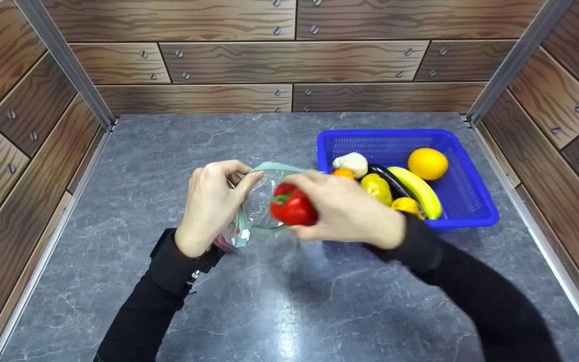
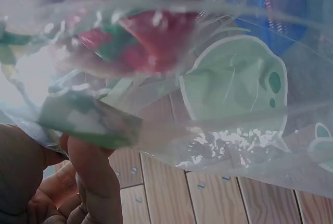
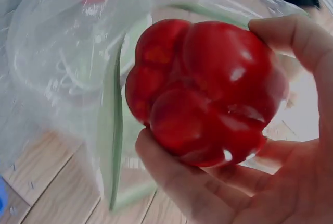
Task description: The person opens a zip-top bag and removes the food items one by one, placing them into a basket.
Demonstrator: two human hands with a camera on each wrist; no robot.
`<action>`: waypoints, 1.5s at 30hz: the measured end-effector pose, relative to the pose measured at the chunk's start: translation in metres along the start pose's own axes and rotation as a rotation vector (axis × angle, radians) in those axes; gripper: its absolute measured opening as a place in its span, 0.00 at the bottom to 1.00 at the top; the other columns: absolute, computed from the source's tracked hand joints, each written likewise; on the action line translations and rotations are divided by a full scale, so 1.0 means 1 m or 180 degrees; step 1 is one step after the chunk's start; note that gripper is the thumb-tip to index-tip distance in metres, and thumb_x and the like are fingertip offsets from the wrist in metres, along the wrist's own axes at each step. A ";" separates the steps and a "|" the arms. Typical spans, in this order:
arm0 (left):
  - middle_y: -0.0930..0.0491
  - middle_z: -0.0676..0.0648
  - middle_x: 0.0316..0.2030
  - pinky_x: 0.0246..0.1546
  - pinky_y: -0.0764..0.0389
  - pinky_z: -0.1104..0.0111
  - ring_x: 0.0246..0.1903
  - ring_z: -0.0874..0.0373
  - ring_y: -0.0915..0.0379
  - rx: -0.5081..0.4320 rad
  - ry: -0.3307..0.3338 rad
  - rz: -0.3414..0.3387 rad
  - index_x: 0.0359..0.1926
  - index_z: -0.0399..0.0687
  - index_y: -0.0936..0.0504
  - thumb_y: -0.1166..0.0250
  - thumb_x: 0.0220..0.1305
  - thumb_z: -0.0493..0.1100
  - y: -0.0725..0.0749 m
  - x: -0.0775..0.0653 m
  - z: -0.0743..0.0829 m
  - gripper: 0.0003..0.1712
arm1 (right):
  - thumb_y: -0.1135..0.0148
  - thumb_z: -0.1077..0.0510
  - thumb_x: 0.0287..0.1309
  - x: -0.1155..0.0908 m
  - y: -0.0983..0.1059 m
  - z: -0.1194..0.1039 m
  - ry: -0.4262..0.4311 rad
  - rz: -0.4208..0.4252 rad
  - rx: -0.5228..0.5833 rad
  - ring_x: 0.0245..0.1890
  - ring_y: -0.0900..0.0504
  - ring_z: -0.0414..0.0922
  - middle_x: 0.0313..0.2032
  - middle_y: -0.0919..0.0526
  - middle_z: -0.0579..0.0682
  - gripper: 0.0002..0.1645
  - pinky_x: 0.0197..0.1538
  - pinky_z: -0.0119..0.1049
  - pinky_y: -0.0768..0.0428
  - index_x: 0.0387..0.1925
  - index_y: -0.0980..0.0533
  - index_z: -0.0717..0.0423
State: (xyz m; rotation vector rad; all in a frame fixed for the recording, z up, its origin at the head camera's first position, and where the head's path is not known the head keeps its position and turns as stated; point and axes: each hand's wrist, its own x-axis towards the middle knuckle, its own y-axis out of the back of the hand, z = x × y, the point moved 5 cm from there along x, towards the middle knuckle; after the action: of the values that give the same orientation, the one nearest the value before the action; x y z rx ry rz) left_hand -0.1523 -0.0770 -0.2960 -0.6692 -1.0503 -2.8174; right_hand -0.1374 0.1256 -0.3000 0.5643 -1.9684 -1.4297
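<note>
A clear zip bag (image 1: 262,201) with a pale green rim hangs from my left hand (image 1: 214,201), whose thumb and fingers pinch the edge of its mouth. The bag's mouth gapes toward the right. Something red shows through the plastic low in the bag, its kind unclear. My right hand (image 1: 350,208) grips a red bell pepper (image 1: 293,205) right at that mouth. In the right wrist view the pepper (image 3: 203,94) is held between thumb and fingers, in front of the green rim. Through the plastic, the left wrist view shows the pepper's blurred red and green.
To the right stands a blue basket (image 1: 470,221) with a banana (image 1: 417,188), an orange (image 1: 427,164), an eggplant (image 1: 390,180), a garlic bulb (image 1: 351,164), a yellow pepper (image 1: 376,188) and other produce. Wood-patterned walls (image 1: 289,60) enclose the grey marbled table (image 1: 143,151).
</note>
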 end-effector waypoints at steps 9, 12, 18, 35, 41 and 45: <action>0.17 0.48 0.17 0.20 0.38 0.75 0.14 0.64 0.32 0.0039 -0.0064 -0.0033 0.36 0.44 0.07 0.26 0.68 0.47 0.000 -0.001 0.002 0.11 | 0.16 0.47 0.43 -0.063 0.037 0.071 -0.0467 0.0314 0.0016 0.41 0.11 0.50 0.47 0.11 0.55 0.43 0.44 0.47 0.11 0.62 0.22 0.54; 0.16 0.48 0.18 0.20 0.39 0.75 0.14 0.64 0.33 0.0051 -0.0075 -0.0029 0.36 0.43 0.07 0.26 0.68 0.47 -0.001 0.000 0.002 0.11 | 0.15 0.48 0.41 -0.080 0.044 0.104 -0.0808 0.0216 -0.0070 0.42 0.12 0.54 0.47 0.11 0.56 0.41 0.45 0.52 0.13 0.59 0.20 0.55; 0.15 0.47 0.20 0.20 0.39 0.75 0.14 0.65 0.33 0.0043 -0.0079 -0.0019 0.36 0.43 0.07 0.26 0.67 0.47 0.000 0.000 0.002 0.11 | 0.15 0.49 0.44 -0.108 0.047 0.172 -0.1238 -0.0080 -0.0270 0.40 0.13 0.60 0.46 0.11 0.61 0.39 0.40 0.60 0.16 0.58 0.22 0.53; 0.16 0.47 0.19 0.20 0.40 0.75 0.13 0.65 0.35 0.0060 -0.0031 -0.0044 0.36 0.43 0.07 0.26 0.67 0.47 -0.001 0.000 0.000 0.11 | 0.22 0.39 0.53 -0.150 0.020 0.290 -0.2208 -0.0784 -0.0408 0.36 0.17 0.63 0.42 0.16 0.72 0.46 0.42 0.62 0.18 0.55 0.28 0.73; 0.15 0.47 0.19 0.21 0.39 0.75 0.14 0.65 0.33 0.0059 -0.0028 -0.0049 0.37 0.43 0.07 0.26 0.68 0.47 -0.001 0.000 0.000 0.11 | 0.21 0.39 0.51 -0.148 0.009 0.295 -0.2237 -0.0856 -0.0379 0.37 0.17 0.64 0.40 0.16 0.70 0.42 0.44 0.63 0.20 0.48 0.24 0.71; 0.15 0.47 0.20 0.21 0.39 0.74 0.14 0.64 0.34 0.0050 -0.0021 -0.0051 0.36 0.44 0.07 0.26 0.67 0.47 -0.001 0.000 0.000 0.11 | 0.21 0.41 0.52 -0.145 0.005 0.294 -0.2166 -0.0852 -0.0387 0.35 0.18 0.61 0.37 0.16 0.66 0.37 0.43 0.61 0.21 0.44 0.23 0.70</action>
State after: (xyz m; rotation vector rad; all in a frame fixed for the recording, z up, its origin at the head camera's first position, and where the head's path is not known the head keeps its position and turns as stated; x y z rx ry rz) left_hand -0.1525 -0.0762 -0.2968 -0.6721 -1.0828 -2.8192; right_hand -0.2426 0.4220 -0.3917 0.3108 -2.3484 -2.0992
